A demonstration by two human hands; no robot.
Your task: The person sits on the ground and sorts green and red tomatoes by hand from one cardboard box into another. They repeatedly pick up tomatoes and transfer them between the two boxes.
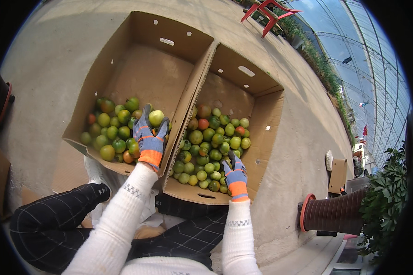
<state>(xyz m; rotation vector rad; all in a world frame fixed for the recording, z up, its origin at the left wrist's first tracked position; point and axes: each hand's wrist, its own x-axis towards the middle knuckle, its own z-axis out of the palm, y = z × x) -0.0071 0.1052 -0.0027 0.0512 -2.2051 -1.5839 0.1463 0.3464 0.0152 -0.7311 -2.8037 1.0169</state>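
My left hand (pixel 150 138), in a grey-blue glove with dark fingertips and an orange cuff, reaches into the left cardboard box (pixel 158 63). A large pale green tomato (pixel 156 118) sits between its thumb and fingers. Around it lies a heap of green tomatoes (pixel 112 132), a few turning orange or red. In the right cardboard box (pixel 266 120), my right hand (pixel 235 173), gloved alike, is low over the right side of another heap of mostly green tomatoes (pixel 209 167). Its fingers point down among them, and whether they grip one is hidden.
The boxes stand side by side on a concrete floor (pixel 296 147), close to my legs (pixel 179 240). A red plastic chair (pixel 270 15) is at the far edge. To the right stand a brown plant pot (pixel 334 212) with a leafy plant (pixel 385 192) and a small cardboard box (pixel 337 175).
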